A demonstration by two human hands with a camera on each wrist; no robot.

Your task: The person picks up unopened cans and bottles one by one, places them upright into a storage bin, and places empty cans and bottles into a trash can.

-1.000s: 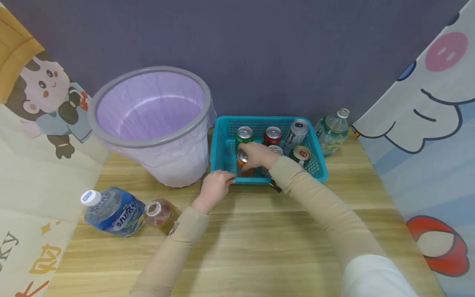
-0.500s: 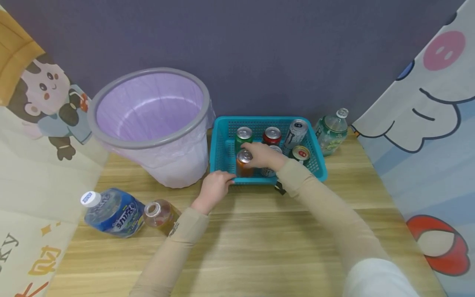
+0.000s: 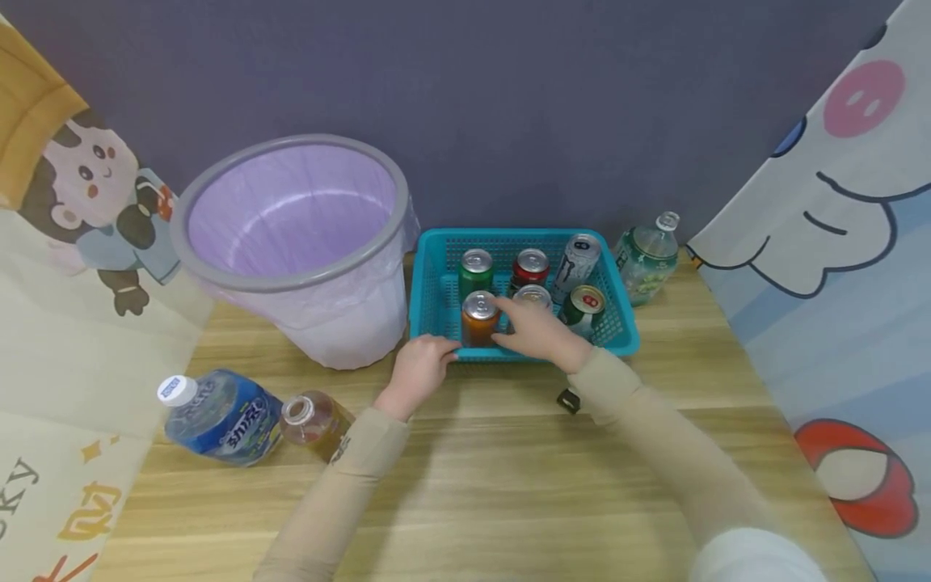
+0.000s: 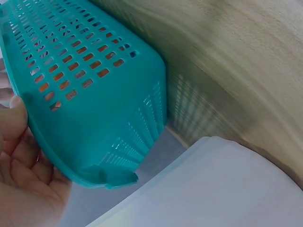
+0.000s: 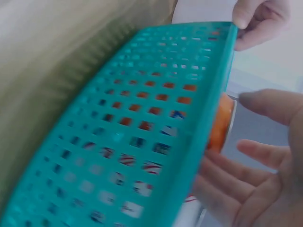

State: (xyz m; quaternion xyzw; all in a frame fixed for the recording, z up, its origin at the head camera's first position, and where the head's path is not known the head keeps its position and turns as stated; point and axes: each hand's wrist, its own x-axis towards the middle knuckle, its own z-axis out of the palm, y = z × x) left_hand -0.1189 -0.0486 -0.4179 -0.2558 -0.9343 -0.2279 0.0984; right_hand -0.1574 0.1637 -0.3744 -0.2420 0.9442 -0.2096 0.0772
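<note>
A teal plastic basket [image 3: 509, 233] holds several upright drink cans. My left hand [image 3: 420, 372] grips its front rim near the left corner, with the thumb [image 4: 16, 113] against the outside of the rim. My right hand [image 3: 544, 333] is over the front of the basket, its fingers spread apart beside an orange can [image 3: 479, 325] and holding nothing. Behind that can stand a green can [image 3: 476, 276] and a red can [image 3: 528, 273]. A silver-topped can [image 3: 533, 296] is partly covered by the right hand. To the right are a tall silver can [image 3: 577, 268] and a dark green can [image 3: 585, 307].
Left of the basket stands a large bin [image 3: 349, 323] with a purple liner and grey rim. A blue-labelled bottle [image 3: 229, 424] and an uncapped amber bottle [image 3: 316, 424] stand at the front left. Beyond the basket's right end is a green-labelled bottle [image 3: 646, 263] without a cap.
My right hand has let go of the orange can, which stands in the basket's front left, and has drawn back to the right. The left hand stays on the rim.
</note>
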